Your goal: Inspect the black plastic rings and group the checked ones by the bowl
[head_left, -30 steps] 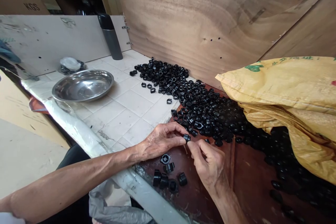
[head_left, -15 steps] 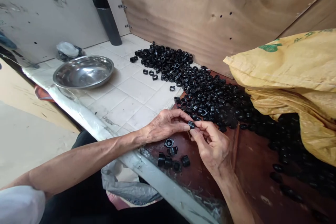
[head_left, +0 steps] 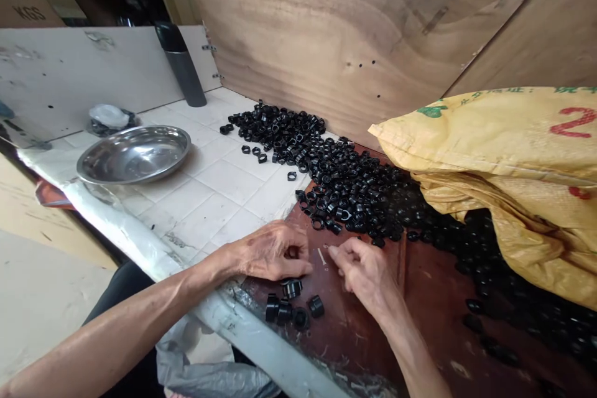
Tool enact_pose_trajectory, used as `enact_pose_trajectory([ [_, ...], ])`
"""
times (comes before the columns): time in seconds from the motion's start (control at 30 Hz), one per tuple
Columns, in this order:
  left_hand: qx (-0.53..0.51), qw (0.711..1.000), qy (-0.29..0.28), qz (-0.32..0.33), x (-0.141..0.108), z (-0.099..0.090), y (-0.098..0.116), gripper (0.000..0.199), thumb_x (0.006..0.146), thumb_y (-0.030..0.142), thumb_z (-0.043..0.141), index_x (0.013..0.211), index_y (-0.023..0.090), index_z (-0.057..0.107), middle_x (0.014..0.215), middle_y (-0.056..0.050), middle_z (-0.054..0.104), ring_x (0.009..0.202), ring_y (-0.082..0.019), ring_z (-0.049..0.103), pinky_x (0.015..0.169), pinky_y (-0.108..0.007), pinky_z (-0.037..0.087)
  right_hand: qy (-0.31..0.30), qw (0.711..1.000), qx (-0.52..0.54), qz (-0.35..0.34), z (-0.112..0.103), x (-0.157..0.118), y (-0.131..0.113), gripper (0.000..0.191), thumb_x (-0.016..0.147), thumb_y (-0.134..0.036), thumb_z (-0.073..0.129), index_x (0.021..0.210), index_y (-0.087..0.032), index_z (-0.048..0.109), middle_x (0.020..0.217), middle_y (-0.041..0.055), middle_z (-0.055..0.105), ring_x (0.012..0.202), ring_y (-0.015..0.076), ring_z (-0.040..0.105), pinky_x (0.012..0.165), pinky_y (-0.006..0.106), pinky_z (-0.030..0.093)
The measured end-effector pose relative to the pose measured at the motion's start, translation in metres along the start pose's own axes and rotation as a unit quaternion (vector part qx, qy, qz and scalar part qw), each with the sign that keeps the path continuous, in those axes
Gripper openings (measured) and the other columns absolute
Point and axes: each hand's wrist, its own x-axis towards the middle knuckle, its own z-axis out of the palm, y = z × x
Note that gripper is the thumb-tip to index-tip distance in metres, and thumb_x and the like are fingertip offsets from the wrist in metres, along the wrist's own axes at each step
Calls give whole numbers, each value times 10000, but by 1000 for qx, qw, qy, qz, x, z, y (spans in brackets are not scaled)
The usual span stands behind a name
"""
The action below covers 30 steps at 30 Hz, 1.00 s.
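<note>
My left hand (head_left: 275, 251) is curled low over the brown board, just behind a small group of black plastic caps (head_left: 292, 288). Its fingers bend inward, and anything in them is hidden. To its right, my right hand (head_left: 366, 270) has thumb and fingertips pinched together, with no part clearly visible between them. A gap separates the two hands, where a small pale mark (head_left: 321, 256) shows on the board. Beyond both hands spreads a large heap of black plastic rings and caps (head_left: 345, 189).
A steel bowl (head_left: 135, 158) and a dark flask (head_left: 186, 78) stand on white tiles (head_left: 219, 189) at left. A yellow woven sack (head_left: 508, 143) lies over the heap's right side. Behind rises a plywood panel (head_left: 326, 31). A grey bag (head_left: 209, 370) hangs below the table edge.
My hands were together around a small black part; now they are apart, and that part is out of sight. My left hand has lowered toward the small group of caps. The view has shifted.
</note>
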Motion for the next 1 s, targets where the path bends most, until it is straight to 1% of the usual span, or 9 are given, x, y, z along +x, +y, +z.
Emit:
enact_pose_trajectory([
  [0.07,56,995,60,-57,4,3,-4,386,904,462,696,678,156,635,623,13,603,573,-105,537,588,-235,424,107,988,-104,-48,-8,5,7,253,823,-438,659,683,-232,615,563,-3,633,511,176,583,519,275,414],
  [0.1,77,989,102,-68,6,7,-8,383,909,484,686,713,158,642,635,15,596,577,-110,532,593,-242,426,142,979,-136,-57,-10,7,10,202,814,-408,658,720,-234,619,591,0,641,549,189,601,553,287,431],
  [0.2,114,976,180,-45,15,18,-21,286,926,405,685,1114,189,672,964,-41,679,794,-166,634,742,-294,518,189,962,-191,-54,-14,9,15,165,789,-330,660,908,-218,637,666,-1,640,631,215,628,635,320,458],
  [0.3,148,976,160,-29,22,25,-31,403,960,308,632,1356,247,588,1156,-76,645,941,-204,664,855,-348,559,196,946,-247,-73,-14,10,20,231,818,-289,645,1036,-214,656,753,16,627,711,231,626,678,336,454],
  [0.47,195,971,138,3,24,28,-30,315,987,242,545,1288,243,639,1117,-72,602,916,-190,649,799,-313,572,175,932,-290,-132,-10,13,30,90,866,-248,626,933,-215,675,857,57,619,751,227,609,689,338,454],
  [0.57,192,973,131,16,24,28,-28,256,998,255,531,1219,231,659,1202,-79,598,983,-193,650,834,-308,571,169,941,-263,-132,-7,12,28,64,855,-252,660,900,-206,663,903,70,643,746,218,624,694,343,472],
  [0.67,185,974,128,17,25,27,-28,213,1014,231,482,1101,210,675,1251,-85,605,1008,-191,654,844,-304,562,160,966,-179,-96,-4,10,19,160,856,-339,696,929,-198,674,856,64,677,703,210,641,689,347,507],
  [0.8,188,974,118,43,25,25,-28,245,1030,197,411,994,188,653,1083,-74,670,934,-176,650,799,-279,528,126,990,-1,-66,-1,8,10,346,819,-424,738,1079,-198,708,943,77,746,790,221,695,719,335,569],
  [1.0,175,972,151,49,26,27,-25,140,947,162,490,897,184,619,958,-64,659,872,-177,632,765,-274,504,96,992,68,-55,5,8,7,325,790,-438,783,982,-185,713,877,61,736,787,210,692,725,318,590],
])
